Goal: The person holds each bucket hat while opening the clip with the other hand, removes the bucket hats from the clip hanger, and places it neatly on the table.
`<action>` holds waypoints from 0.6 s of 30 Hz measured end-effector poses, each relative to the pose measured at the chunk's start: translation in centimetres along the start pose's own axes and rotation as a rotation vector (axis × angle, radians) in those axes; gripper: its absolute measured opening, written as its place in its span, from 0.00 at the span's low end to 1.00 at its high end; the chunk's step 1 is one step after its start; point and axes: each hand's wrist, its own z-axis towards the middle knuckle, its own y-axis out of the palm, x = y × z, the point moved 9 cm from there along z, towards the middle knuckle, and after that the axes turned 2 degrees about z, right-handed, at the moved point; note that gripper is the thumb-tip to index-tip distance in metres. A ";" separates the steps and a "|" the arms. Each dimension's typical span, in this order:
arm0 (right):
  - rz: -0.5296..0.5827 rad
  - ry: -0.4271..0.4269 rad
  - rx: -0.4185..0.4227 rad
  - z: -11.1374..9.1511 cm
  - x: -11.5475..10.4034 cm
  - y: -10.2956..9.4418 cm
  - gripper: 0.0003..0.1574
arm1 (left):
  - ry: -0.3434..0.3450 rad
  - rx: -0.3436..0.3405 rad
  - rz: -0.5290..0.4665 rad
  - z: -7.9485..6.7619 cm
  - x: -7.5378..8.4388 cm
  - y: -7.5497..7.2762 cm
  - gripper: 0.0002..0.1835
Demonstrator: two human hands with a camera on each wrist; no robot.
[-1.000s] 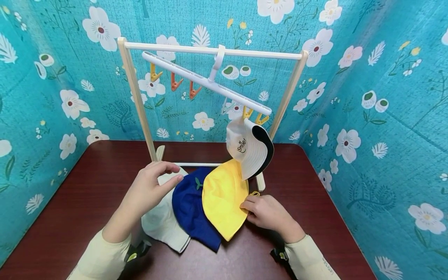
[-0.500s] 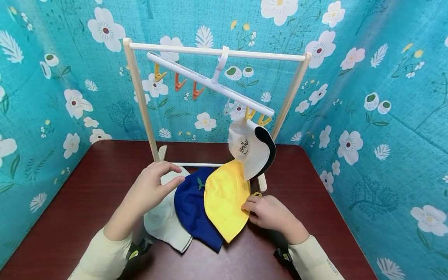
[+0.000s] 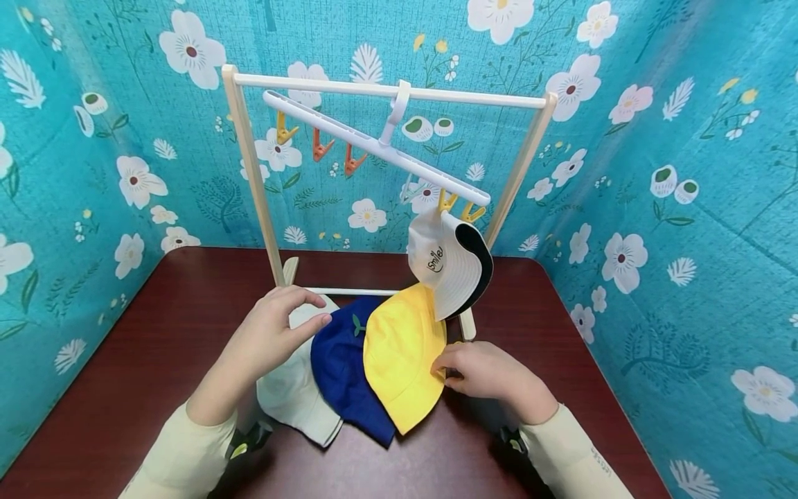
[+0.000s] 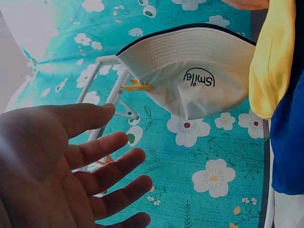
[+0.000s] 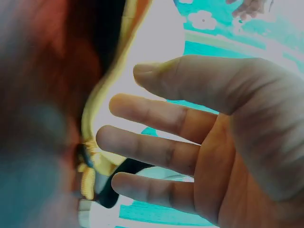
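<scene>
Three bucket hats overlap on the table. The yellow hat (image 3: 402, 360) lies on top at the right, a navy hat (image 3: 349, 367) with a green sprout motif is in the middle, and a pale grey-green hat (image 3: 293, 395) is at the left. My right hand (image 3: 489, 374) is at the yellow hat's right brim edge; its thumb and fingers (image 5: 147, 147) are apart in the right wrist view. Over the pale hat hovers my left hand (image 3: 268, 336), its fingers (image 4: 118, 161) relaxed and spread. Above, a white "Smile" hat (image 3: 436, 260) hangs from a yellow clip (image 3: 446, 201).
A white clip hanger (image 3: 374, 147) tilts down to the right, hooked on the top bar of a wooden rack (image 3: 249, 152). Other clips hang from it, including an orange clip (image 3: 353, 161). Floral cloth (image 3: 623, 173) encloses the dark red table (image 3: 187, 298).
My right hand has loosened at the yellow hat's brim and shifted slightly right, with its thumb and fingers parting. The left hand keeps its pose. The head view has shifted slightly.
</scene>
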 end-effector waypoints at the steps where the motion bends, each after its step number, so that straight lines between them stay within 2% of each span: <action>1: 0.010 -0.002 0.006 0.1 -0.1 -0.4 0.13 | 0.001 0.000 0.000 0.0 0.0 0.0 0.14; 5: 0.029 0.020 0.045 0.3 0.0 -1.9 0.13 | 0.015 0.017 -0.006 0.0 0.1 -0.2 0.13; 12: 0.060 0.112 0.067 0.2 1.1 -3.5 0.14 | 0.083 0.175 -0.039 -0.3 0.7 -1.7 0.10; 14: 0.066 0.132 0.086 0.0 1.6 -3.9 0.14 | 0.084 0.186 -0.040 -0.3 0.7 -1.8 0.10; 18: 0.065 0.160 0.132 -0.5 2.3 -4.8 0.13 | 0.070 0.155 -0.045 -0.1 0.5 -1.3 0.11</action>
